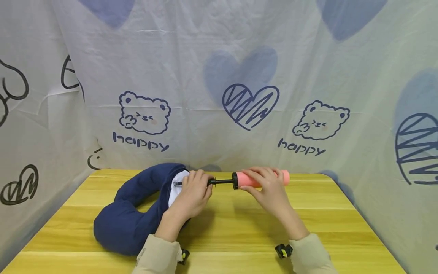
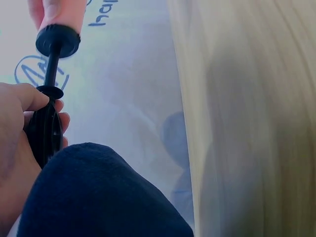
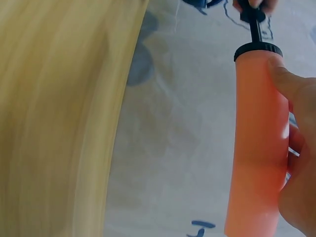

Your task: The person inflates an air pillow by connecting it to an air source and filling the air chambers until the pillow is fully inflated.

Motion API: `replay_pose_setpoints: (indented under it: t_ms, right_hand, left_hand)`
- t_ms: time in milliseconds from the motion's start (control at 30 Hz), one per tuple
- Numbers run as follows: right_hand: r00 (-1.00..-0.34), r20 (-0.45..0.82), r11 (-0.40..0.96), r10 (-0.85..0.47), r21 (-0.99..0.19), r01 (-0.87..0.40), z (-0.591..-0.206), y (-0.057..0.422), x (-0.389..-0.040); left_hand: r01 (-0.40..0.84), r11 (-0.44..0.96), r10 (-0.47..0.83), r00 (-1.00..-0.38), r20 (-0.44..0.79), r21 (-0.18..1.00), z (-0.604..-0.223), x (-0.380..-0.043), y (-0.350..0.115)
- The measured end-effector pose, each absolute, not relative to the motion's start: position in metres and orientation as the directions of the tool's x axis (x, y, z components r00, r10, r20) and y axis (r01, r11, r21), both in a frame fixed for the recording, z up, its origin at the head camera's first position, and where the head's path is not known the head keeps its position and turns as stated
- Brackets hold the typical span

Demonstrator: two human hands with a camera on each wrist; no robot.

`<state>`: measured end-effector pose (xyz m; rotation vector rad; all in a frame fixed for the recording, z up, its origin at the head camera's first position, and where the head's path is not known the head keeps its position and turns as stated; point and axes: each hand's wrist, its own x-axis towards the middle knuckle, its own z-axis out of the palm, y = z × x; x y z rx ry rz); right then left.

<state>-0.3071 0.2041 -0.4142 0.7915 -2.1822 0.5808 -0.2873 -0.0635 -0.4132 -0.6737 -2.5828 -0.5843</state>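
A hand pump with a pink barrel (image 1: 244, 179) and black fittings is held level above the table. My right hand (image 1: 272, 188) grips the barrel, thumb and fingers on either side, as the right wrist view also shows. The left hand (image 1: 195, 192) holds the pump's black end piece (image 2: 47, 126), and a stretch of black rod (image 1: 224, 181) shows between that piece and the barrel. A thin tip pokes out past the left hand at the white opening (image 1: 175, 189) of a navy U-shaped neck pillow (image 1: 123, 224). Whether the tip is inside a valve, I cannot tell.
The pillow lies on the left part of the wood-grain table (image 1: 246, 243). White cloth (image 1: 198, 125) printed with hearts and bears hangs behind the table and at both sides. Black wrist devices (image 1: 283, 251) sit by the beige sleeves (image 1: 313, 253).
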Motion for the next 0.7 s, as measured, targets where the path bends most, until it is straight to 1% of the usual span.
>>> replay_pose_setpoints:
  t_ms: [133, 267, 433, 533, 700]
  right_hand:
    - [-0.587, 0.732, 0.715, -0.345, -0.2, -0.67, -0.411, 0.215, -0.309]
    - [-0.594, 0.731, 0.717, -0.337, -0.209, -0.664, -0.409, 0.226, -0.313]
    - [-0.601, 0.731, 0.722, -0.323, -0.22, -0.655, -0.407, 0.232, -0.315]
    - [-0.591, 0.736, 0.718, -0.332, -0.209, -0.664, -0.408, 0.226, -0.313]
    - [-0.526, 0.759, 0.698, -0.383, -0.136, -0.703, -0.412, 0.204, -0.309]
  left_hand:
    - [0.514, 0.799, 0.347, -0.818, 0.459, 0.312, -0.409, -0.287, -0.072]
    - [0.486, 0.809, 0.319, -0.836, 0.447, 0.332, -0.405, -0.288, -0.079]
    - [0.475, 0.819, 0.299, -0.832, 0.468, 0.321, -0.405, -0.29, -0.082]
    - [0.486, 0.816, 0.314, -0.827, 0.465, 0.313, -0.406, -0.29, -0.078]
    - [0.522, 0.804, 0.374, -0.817, 0.439, 0.287, -0.409, -0.289, -0.067]
